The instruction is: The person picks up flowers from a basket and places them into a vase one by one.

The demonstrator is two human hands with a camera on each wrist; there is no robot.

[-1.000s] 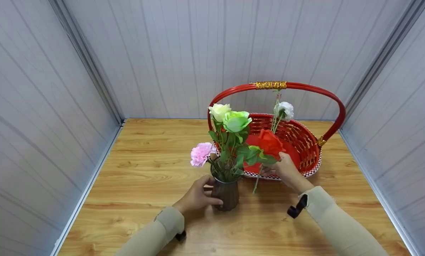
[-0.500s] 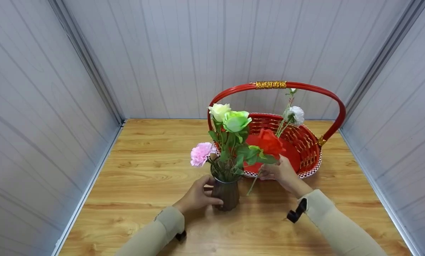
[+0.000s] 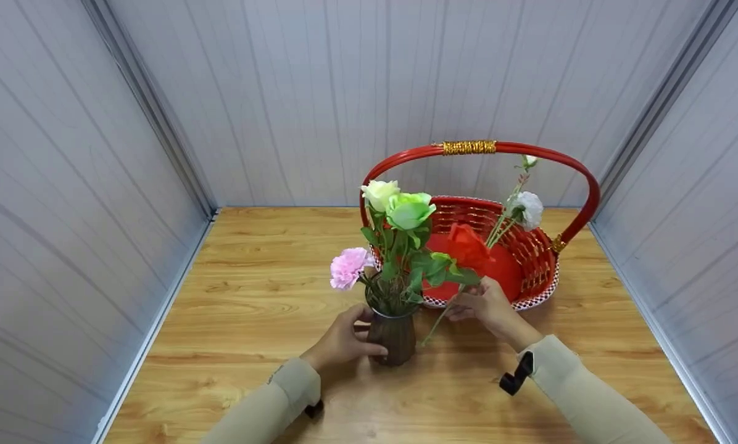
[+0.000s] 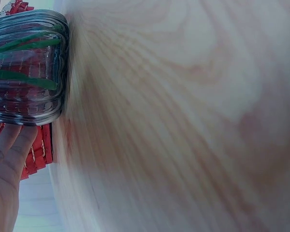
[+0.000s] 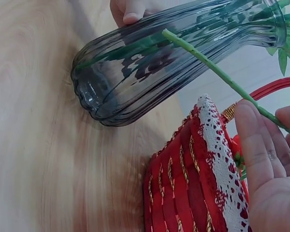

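A ribbed grey glass vase (image 3: 392,339) stands upright on the wooden table, holding green stems. Above its mouth are a cream rose (image 3: 380,194), a green rose (image 3: 410,211) and a pink carnation (image 3: 349,268). My left hand (image 3: 342,339) grips the vase's left side, thumb in front. Right of the vase, my right hand (image 3: 491,311) pinches a thin green stem (image 5: 217,71) between thumb and fingers. That stem slants up right to a white carnation (image 3: 527,209) and a small white bud (image 3: 530,160). Its cut end hangs beside the vase, apart from it.
Behind the right hand sits a red woven basket (image 3: 538,271) with a lace rim and a tall arched handle (image 3: 469,147) wrapped in gold. A red rose (image 3: 468,243) shows before its interior; I cannot tell whether it lies inside. Pale panel walls (image 3: 270,105) enclose the table.
My right hand has tilted the stem: the white carnation swung right, while the lower end swung left toward the vase and slightly down. The left hand and vase stay put.
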